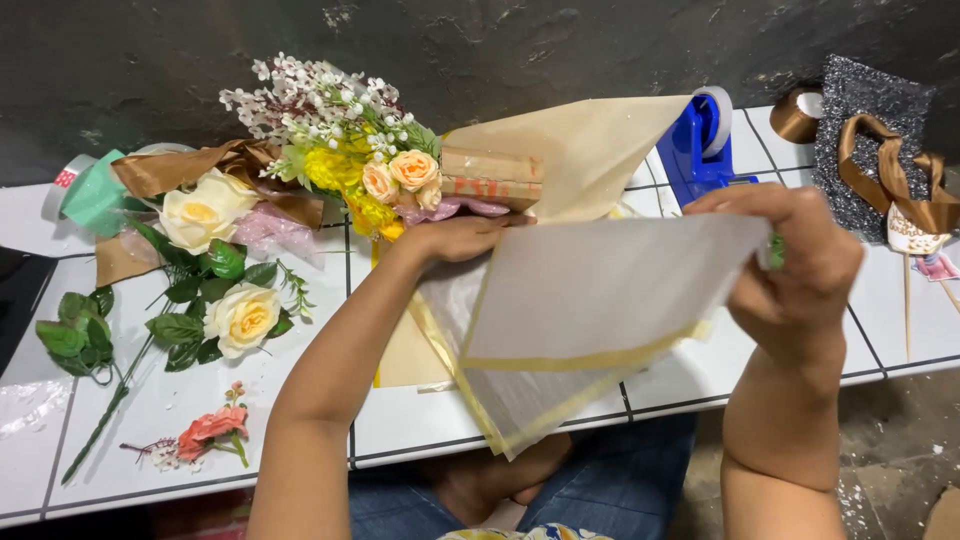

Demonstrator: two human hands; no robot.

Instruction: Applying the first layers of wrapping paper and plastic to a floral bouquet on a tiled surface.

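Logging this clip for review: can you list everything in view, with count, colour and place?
bouquet: one, yellow, peach and white flowers, table centre, under the left hand
wrapping sheet: one, translucent white with gold edge, held across the front
beige paper: one, behind the bouquet
cream roses: two, with green leaves, table left
pink flower sprig: one, front left
leaf stem: one, green, far left
tape dispenser: one, blue, back right
brown ribbon: one, on grey glitter sheet, far right
tape rolls: green and clear, back left
tiled table: white
left hand: on the bouquet
right hand: gripping the sheet's right edge
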